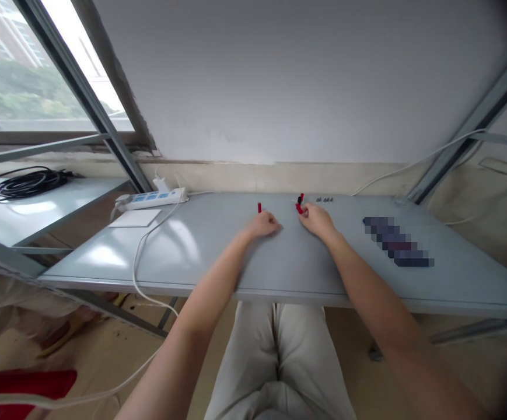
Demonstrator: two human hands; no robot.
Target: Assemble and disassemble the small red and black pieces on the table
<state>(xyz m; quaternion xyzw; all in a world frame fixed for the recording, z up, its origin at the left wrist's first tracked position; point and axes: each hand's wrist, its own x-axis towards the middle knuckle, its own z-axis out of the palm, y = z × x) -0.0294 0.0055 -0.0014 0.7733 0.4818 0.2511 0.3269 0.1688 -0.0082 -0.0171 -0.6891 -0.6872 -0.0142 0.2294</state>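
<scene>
Grips, two, red pieces, three visible, right pinching one

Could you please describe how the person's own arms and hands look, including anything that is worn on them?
The left hand and right hand are without gloves. Both forearms are bare, with no sleeve, watch or bracelet showing. Whether there are rings is too small to tell. Below, the person wears pale trousers.
</scene>
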